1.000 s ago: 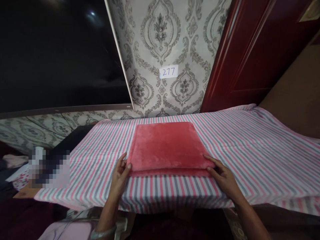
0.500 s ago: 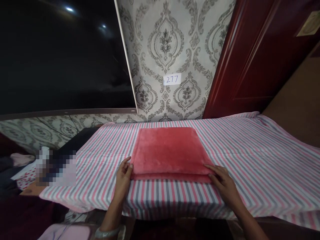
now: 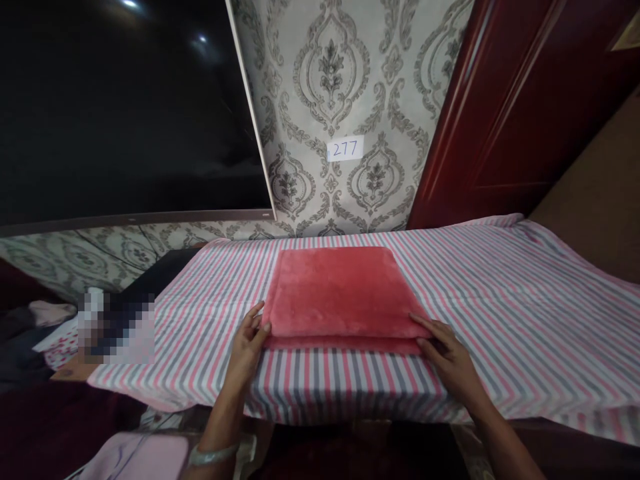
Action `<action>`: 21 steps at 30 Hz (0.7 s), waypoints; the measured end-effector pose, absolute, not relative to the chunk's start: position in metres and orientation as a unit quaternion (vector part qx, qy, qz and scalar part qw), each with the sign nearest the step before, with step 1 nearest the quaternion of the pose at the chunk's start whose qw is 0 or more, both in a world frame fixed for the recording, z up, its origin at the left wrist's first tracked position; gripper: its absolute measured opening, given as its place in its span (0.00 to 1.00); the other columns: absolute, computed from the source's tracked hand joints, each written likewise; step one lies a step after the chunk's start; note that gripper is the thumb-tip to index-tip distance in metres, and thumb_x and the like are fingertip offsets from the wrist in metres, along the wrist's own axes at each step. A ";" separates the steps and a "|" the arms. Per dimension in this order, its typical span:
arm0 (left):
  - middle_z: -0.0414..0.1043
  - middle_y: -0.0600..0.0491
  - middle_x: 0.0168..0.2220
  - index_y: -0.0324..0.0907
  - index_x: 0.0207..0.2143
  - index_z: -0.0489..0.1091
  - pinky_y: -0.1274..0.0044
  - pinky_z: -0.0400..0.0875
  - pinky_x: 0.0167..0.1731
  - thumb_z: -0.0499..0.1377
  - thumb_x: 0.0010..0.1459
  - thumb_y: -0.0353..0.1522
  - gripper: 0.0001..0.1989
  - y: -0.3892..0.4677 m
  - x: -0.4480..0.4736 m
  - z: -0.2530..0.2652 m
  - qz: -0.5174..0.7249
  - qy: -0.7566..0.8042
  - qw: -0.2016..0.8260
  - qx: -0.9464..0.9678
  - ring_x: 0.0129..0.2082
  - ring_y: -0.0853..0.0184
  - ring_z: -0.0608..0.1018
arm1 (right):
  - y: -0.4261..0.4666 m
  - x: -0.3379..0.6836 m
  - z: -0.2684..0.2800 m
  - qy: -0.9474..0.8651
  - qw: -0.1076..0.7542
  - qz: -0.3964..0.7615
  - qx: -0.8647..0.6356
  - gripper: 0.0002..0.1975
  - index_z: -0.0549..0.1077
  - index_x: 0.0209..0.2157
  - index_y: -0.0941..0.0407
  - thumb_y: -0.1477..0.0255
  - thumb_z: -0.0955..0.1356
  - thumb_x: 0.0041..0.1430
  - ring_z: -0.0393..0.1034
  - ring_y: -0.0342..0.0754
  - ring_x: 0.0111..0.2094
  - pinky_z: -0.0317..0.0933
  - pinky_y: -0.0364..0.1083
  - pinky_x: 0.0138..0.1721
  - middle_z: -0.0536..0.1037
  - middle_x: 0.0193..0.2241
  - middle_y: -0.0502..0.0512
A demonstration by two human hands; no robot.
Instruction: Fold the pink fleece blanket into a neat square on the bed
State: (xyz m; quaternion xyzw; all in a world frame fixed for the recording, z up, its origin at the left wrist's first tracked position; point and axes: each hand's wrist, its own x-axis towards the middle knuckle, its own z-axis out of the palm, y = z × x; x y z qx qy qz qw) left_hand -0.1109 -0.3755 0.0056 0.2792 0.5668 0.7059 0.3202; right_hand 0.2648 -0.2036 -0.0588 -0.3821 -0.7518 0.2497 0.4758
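Note:
A folded red plush blanket [image 3: 337, 290] lies flat, with a lower layer showing along its front edge. At its front left corner is my left hand [image 3: 246, 347], thumb on the fabric and index finger stretched along the side. The hand is partly closed around that corner, and its other fingers are mostly hidden. My right hand [image 3: 450, 357] grips the front right corner, with fingers on the upper layer and the thumb lower, by the front edge. Under the blanket is a pink, grey and white striped cloth [image 3: 500, 313].
The striped cloth covers a table and hangs over its front edge. A large dark television screen [image 3: 125, 113] is at the back left, beside patterned wallpaper [image 3: 330, 73] with a paper marked 277 [image 3: 345, 148]. A dark red door [image 3: 500, 113] stands at the back right.
The whole scene sits slightly higher in the picture. Both hands keep nearly the same places at the blanket's front corners, and the blanket looks unchanged.

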 end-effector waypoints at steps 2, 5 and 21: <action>0.79 0.51 0.40 0.45 0.59 0.69 0.76 0.72 0.39 0.75 0.43 0.44 0.41 -0.376 -0.112 0.009 0.700 0.562 0.339 0.280 0.38 0.64 0.80 | -0.205 0.265 -0.057 -0.738 0.476 0.277 -0.390 0.23 0.79 0.54 0.49 0.53 0.68 0.62 0.72 0.54 0.49 0.66 0.52 0.52 0.80 0.49 0.57; 0.78 0.54 0.33 0.43 0.56 0.72 0.77 0.71 0.36 0.73 0.45 0.45 0.36 -0.377 -0.114 0.009 0.714 0.568 0.305 0.274 0.33 0.66 0.79 | -0.205 0.265 -0.056 -0.712 0.491 0.291 -0.409 0.21 0.81 0.49 0.50 0.53 0.67 0.62 0.73 0.54 0.48 0.66 0.52 0.52 0.80 0.47 0.57; 0.79 0.53 0.32 0.42 0.55 0.70 0.74 0.71 0.37 0.70 0.46 0.46 0.36 -0.379 -0.115 0.005 0.686 0.602 0.293 0.285 0.32 0.64 0.79 | -0.201 0.268 -0.064 -0.704 0.474 0.312 -0.427 0.22 0.82 0.47 0.51 0.53 0.68 0.59 0.74 0.55 0.48 0.68 0.54 0.51 0.81 0.46 0.59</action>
